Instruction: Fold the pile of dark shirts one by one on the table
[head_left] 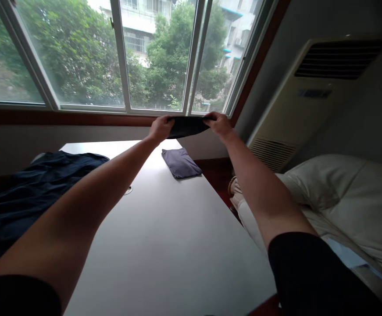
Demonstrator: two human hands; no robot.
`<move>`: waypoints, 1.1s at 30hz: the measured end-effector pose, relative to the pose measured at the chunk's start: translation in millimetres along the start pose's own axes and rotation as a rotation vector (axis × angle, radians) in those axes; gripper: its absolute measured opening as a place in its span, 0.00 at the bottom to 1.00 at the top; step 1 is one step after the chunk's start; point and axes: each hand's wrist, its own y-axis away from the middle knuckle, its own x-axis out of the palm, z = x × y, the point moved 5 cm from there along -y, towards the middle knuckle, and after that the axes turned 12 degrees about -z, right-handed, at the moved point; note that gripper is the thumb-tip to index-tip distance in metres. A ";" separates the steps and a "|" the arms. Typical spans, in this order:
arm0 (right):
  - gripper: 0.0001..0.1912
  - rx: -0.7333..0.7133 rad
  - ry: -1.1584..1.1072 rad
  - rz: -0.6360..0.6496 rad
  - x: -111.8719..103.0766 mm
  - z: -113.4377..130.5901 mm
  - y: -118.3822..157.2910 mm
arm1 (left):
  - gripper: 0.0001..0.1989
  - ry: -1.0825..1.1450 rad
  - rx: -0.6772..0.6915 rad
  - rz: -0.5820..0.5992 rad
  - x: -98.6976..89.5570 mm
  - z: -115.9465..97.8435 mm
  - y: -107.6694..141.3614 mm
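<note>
Both arms reach far forward over the white table [164,228]. Between my hands a black cloth [188,127] is held up in the air, beyond the table's far edge and just below the window sill. My left hand [161,129] pinches its left end, and my right hand [219,124] grips its right end. A folded purple-grey cloth [181,163] lies flat near the table's far right corner, below the black one. On the left side a dark navy cloth [42,180] is spread in loose wrinkles, partly covered by my left forearm.
A window [158,57] spans the far wall above a brown sill [112,119]. To the right stand a tall air conditioner [289,109] and a cream sofa [348,188]. A round fitting [129,190] shows in the tabletop beside my left forearm.
</note>
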 end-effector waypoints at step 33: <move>0.30 0.249 0.764 0.426 172.3 -60.3 291.9 | 0.25 -1.179 -0.032 0.313 -241.5 187.5 245.3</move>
